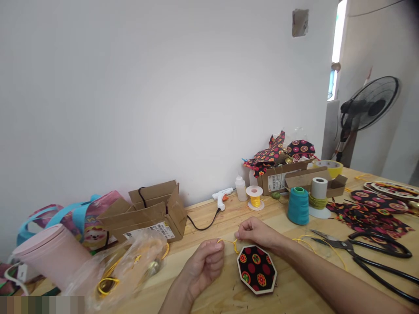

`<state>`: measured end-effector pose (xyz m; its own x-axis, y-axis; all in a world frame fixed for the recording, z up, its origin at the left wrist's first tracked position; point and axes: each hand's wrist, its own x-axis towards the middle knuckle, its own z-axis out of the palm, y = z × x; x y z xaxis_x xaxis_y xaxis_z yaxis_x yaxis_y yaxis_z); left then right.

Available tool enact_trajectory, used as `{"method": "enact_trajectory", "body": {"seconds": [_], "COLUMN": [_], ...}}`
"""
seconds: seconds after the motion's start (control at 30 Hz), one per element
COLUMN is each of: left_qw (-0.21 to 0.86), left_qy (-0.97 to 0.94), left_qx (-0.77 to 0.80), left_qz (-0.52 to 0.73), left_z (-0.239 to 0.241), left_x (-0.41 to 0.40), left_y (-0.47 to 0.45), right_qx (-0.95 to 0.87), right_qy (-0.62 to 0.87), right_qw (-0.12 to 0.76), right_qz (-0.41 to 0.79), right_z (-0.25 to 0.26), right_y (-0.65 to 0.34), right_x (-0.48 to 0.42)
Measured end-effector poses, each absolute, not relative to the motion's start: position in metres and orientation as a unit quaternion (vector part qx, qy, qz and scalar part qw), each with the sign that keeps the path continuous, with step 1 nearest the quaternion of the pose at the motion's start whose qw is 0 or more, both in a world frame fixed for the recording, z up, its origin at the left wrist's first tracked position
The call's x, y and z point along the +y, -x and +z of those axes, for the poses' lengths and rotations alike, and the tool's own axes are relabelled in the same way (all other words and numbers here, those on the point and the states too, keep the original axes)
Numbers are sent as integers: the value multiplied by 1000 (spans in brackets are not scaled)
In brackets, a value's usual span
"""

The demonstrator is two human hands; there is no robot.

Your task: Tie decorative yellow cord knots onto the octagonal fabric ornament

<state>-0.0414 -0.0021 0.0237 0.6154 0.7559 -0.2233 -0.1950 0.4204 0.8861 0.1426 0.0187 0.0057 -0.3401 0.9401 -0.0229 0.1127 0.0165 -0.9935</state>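
Worktop [225, 301]: pale, grained wood. Octagonal ornament [256, 270]: lying on the worktop, below the right hand [254, 232]; black patterned face, round motifs in red, orange and green, pale straight-sided rim. Yellow cord [235, 247]: thin, kinked, at the ornament's upper-left corner, pinched by right hand and left hand [208, 264].

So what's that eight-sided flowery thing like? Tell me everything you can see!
The eight-sided flowery piece has a pale, wood-looking border around black, fabric-looking stuff with dark red dots and round orange, yellow, red and green flowers. It looks flat and whole, and seems to lie pattern-up on the pale wooden table, slightly turned. A thin yellow cord runs from its upper left corner to the left hand and right hand. Its back is hidden.
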Motion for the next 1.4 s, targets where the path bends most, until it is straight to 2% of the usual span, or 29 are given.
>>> {"method": "enact_trajectory", "body": {"seconds": [0.17, 0.33, 0.6, 0.87, 1.4], "left_qw": [823, 830, 852, 864, 794], "left_qy": [-394, -370, -345, -360, -488], "left_qx": [282, 254, 230, 233, 284], "left_qz": [297, 332, 321, 264, 227], "left_z": [22, 20, 16, 17, 20], "left_x": [-3, -2, 1, 1, -5], "left_y": [46, 47, 53, 53, 54], "right_qx": [-610, -615, -614, -615, -620], "right_qy": [429, 427, 434, 435, 446], "right_qw": [373, 367, 362, 365, 344], "right_qz": [552, 552, 551, 547, 546], "right_z": [5, 7, 10, 7, 4], "right_y": [-143, -143, -143, -142, -143], "right_x": [20, 19, 17, 19, 17]}}
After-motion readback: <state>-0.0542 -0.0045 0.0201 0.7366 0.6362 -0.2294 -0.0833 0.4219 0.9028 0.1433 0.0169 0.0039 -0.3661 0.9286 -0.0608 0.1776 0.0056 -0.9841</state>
